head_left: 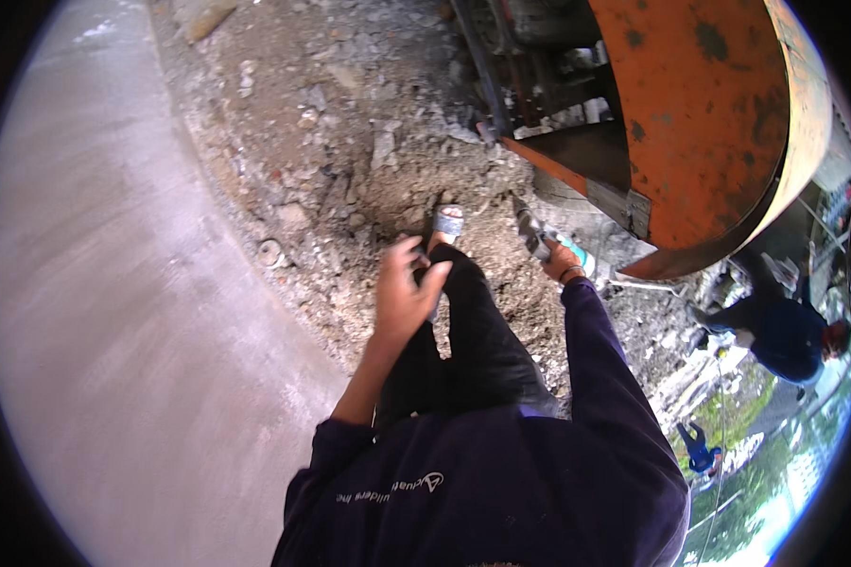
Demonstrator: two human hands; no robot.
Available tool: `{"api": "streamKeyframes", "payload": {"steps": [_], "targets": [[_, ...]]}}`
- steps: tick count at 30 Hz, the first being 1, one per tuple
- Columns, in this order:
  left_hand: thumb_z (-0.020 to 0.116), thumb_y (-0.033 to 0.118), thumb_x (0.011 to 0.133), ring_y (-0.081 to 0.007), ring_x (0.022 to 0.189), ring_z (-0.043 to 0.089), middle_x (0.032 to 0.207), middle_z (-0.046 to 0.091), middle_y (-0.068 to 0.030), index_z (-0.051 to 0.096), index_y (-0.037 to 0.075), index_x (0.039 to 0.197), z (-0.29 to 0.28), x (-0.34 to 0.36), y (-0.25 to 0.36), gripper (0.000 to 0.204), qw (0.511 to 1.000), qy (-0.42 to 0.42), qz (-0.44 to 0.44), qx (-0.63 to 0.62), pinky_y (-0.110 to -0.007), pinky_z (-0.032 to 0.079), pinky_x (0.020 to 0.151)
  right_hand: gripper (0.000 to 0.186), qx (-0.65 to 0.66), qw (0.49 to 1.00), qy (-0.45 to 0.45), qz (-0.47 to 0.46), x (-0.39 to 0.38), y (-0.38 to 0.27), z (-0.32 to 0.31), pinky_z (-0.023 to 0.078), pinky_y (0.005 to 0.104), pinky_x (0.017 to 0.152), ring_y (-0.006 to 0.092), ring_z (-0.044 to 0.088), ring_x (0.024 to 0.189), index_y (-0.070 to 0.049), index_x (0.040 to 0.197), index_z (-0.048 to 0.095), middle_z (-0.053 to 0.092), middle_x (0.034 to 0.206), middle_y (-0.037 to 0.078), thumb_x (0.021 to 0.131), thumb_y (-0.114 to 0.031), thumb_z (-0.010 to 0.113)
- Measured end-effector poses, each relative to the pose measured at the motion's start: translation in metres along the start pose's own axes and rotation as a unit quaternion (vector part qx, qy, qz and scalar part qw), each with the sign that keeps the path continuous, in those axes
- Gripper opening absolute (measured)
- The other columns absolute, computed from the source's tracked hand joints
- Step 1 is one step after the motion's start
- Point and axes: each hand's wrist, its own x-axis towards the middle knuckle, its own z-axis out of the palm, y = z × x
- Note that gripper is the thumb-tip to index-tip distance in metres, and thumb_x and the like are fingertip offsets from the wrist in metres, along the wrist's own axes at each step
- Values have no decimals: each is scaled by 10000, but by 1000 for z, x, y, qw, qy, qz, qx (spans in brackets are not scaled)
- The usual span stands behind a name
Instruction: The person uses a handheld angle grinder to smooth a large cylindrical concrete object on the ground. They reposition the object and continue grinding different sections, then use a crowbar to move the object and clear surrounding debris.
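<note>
My right hand [560, 257] holds a grey and teal hand tool [539, 236] beside my leg, just left of the lower edge of an orange steel machine [700, 104]. My left hand [407, 283] is raised over my dark trousers, its fingers bent and apart, with nothing visible in it. My foot in a grey sandal [449, 219] stands on rough, rubble-strewn dirt [312, 142].
A smooth, curved concrete surface [123, 283] runs along my left. Dark metal parts [487, 66] of the machine rise ahead. At right, a person in dark blue [790, 335] is nearby, and another person [700, 449] is farther off near greenery.
</note>
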Motion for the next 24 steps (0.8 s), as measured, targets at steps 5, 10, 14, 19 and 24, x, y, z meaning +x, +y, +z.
{"api": "streamKeyframes", "payload": {"steps": [5, 10, 14, 19, 24], "targets": [[875, 388, 835, -387, 1266, 607, 1384, 596, -240, 483, 26, 1466, 100, 62, 73, 826, 985, -129, 103, 57, -495, 498, 1064, 596, 35, 998, 27, -51, 1, 5, -4, 561, 489, 966, 370, 707, 1140, -195, 1409, 631, 745, 1199, 179, 827, -256, 743], [886, 376, 788, -407, 1299, 552, 1382, 552, -257, 482, -25, 1424, 196, 102, 104, 853, 959, -156, 208, 112, -522, 431, 1127, 575, 63, 996, 53, -34, 0, -2, 4, 562, 493, 963, 375, 711, 1130, -190, 1394, 639, 747, 1192, 184, 831, -252, 738], [904, 367, 717, -338, 1185, 623, 1226, 657, -179, 583, -14, 1306, 221, 120, 96, 772, 936, -196, 215, 197, -484, 457, 1065, 524, 70, 997, 31, -1, -10, -14, 7, 561, 504, 965, 383, 721, 1109, -254, 1367, 655, 753, 1172, 185, 845, -234, 697], [861, 359, 749, -326, 931, 676, 966, 652, -110, 627, 56, 1113, 218, 143, 79, 528, 903, -163, 359, 169, -475, 515, 888, 596, 89, 996, 15, 9, -35, -34, 5, 577, 493, 940, 373, 725, 1100, -284, 1378, 647, 763, 1151, 157, 794, -248, 761], [870, 493, 702, -352, 1034, 666, 1059, 702, -153, 680, 48, 1085, 225, 169, 59, 616, 878, -253, 383, 140, -508, 487, 923, 607, 111, 993, -15, 47, -46, -70, 18, 565, 467, 982, 355, 710, 1161, -263, 1423, 613, 737, 1232, 160, 830, -147, 666]]}}
